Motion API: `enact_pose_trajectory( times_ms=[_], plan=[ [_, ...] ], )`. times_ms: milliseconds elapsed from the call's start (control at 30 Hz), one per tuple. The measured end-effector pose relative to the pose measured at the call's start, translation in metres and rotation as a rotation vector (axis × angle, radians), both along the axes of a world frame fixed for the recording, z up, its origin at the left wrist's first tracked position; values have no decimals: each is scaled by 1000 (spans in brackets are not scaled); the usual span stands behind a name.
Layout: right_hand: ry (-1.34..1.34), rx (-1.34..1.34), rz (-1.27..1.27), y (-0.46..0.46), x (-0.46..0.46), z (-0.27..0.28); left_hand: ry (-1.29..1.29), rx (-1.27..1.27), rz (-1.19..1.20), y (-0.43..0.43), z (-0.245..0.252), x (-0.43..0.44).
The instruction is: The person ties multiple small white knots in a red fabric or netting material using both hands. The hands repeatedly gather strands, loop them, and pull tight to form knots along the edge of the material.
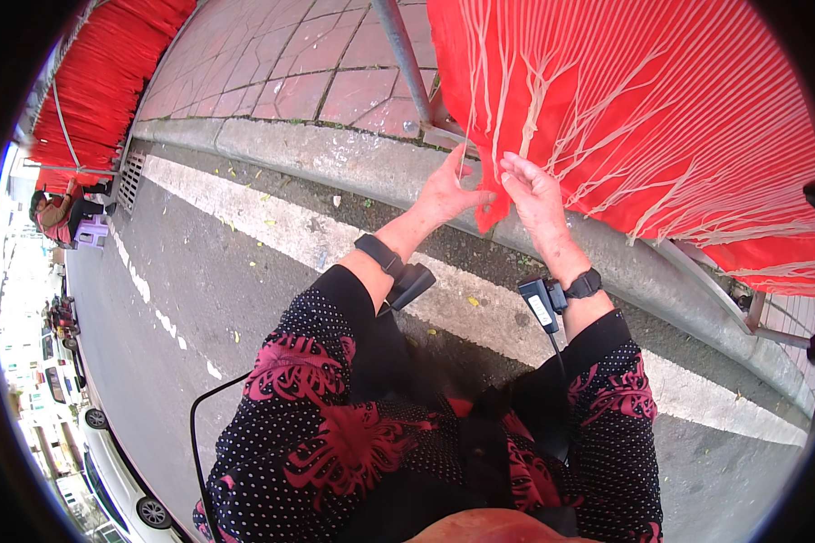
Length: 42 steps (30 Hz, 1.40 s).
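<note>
A large sheet of red cloth [557, 129] hangs ahead of me, covered with long pale cords [618, 122], many bunched or knotted together towards the lower edge. My left hand [445, 193] is at its lower left corner, thumb and index finger spread apart, with a thin strand crossing beside the index finger. To its right, my right hand [535, 193] has its fingertips drawn close together beside a hanging cord. Whether either hand grips a cord is too fine to tell. Between the hands a narrow red tip of cloth [492, 214] dangles. Both wrists carry strapped black devices.
Metal frame tubes [407, 61] stand by the cloth, over a concrete kerb [326, 159] and paved sidewalk [258, 75]. Farther left, a person [58, 214] sits on a purple plastic stool [93, 231] near another red hanging [95, 88]. A drain grate [131, 180] and parked white car [119, 482] are also visible.
</note>
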State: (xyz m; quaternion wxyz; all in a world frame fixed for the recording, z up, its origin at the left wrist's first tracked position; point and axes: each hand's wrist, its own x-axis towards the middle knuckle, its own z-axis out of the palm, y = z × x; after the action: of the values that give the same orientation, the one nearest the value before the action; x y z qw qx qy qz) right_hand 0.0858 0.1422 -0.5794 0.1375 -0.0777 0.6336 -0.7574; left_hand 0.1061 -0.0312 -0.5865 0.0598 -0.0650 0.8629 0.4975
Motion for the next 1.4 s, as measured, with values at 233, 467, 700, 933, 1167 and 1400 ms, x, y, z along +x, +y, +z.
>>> enact_pose_trajectory(
  times_ms=[233,467,700,933,1167,1400],
  plan=[
    [142,215,-1,4,-2,-10,44,-142,47,3,-36,9],
    [113,219,7,13,-1,0,41,-154,39,6,-62,14],
    [161,242,70,14,5,14,-136,55,54,16,-49,10],
    [331,352,81,5,21,23,119,63,11,39,-27,13],
    [251,345,-69,-2,16,8,224,221,-49,48,7,14],
    [21,-61,-3,0,11,22,192,696,-70,33,37,9]
  ],
)
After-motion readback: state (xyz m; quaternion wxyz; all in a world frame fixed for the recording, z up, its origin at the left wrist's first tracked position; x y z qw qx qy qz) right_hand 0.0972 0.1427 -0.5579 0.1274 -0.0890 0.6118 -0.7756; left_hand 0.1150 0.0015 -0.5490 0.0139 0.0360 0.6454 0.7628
